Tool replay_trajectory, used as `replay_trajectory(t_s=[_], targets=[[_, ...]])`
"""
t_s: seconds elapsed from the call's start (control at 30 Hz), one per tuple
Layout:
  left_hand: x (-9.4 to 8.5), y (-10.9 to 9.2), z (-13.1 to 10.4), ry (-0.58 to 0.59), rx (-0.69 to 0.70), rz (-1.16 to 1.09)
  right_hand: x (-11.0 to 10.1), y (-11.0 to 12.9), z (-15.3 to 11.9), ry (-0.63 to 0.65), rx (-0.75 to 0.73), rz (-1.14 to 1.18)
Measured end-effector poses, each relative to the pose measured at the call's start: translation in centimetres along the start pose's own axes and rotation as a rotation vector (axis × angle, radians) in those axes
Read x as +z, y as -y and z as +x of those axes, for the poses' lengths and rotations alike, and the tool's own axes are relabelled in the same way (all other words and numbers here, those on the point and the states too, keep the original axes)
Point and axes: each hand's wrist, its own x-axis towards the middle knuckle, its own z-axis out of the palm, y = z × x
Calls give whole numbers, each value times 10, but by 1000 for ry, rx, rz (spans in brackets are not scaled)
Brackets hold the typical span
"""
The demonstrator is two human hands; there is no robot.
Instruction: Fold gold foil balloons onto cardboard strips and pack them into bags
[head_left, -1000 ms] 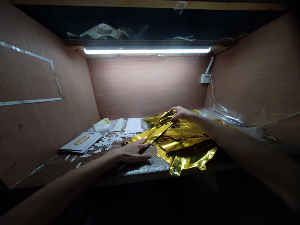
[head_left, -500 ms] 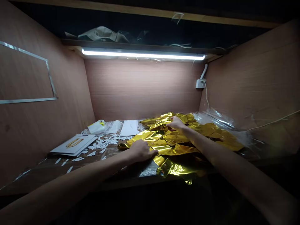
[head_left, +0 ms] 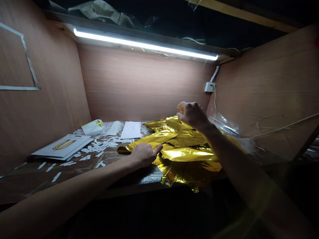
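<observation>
A heap of shiny gold foil (head_left: 186,146) lies on the right half of the work surface, some of it hanging over the front edge. My left hand (head_left: 144,154) rests at the heap's left front side, its thumb and a finger apart against the foil, holding nothing that shows. Above the back of the heap my right hand (head_left: 191,114) is raised with curled, parted fingers, and no foil shows between them.
White cards with a gold U (head_left: 63,146) lie at the left, beside scattered white strips (head_left: 102,144). Behind them are a white sheet (head_left: 131,129) and a small packet (head_left: 92,127). Clear plastic (head_left: 224,124) lies at the back right, below a white socket box (head_left: 209,87).
My right hand has lifted off the foil and turned, its fingers parting. My left hand stays at the foil's left front side. The whole view has tilted and shifted slightly.
</observation>
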Motion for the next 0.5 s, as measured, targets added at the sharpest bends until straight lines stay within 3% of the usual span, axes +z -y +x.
replay_trajectory(t_s=[0.13, 0.27, 0.37, 0.5], targets=[[4, 0, 3, -17, -26, -6, 36, 35, -29, 11, -123, -138], [4, 1, 1, -32, -14, 15, 63, 49, -31, 51, -175, -163], [3, 4, 2, -26, -26, 8, 61, 44, -25, 121, -218, -70], [3, 8, 4, -4, -11, -6, 36, 20, -22, 213, -260, 4]])
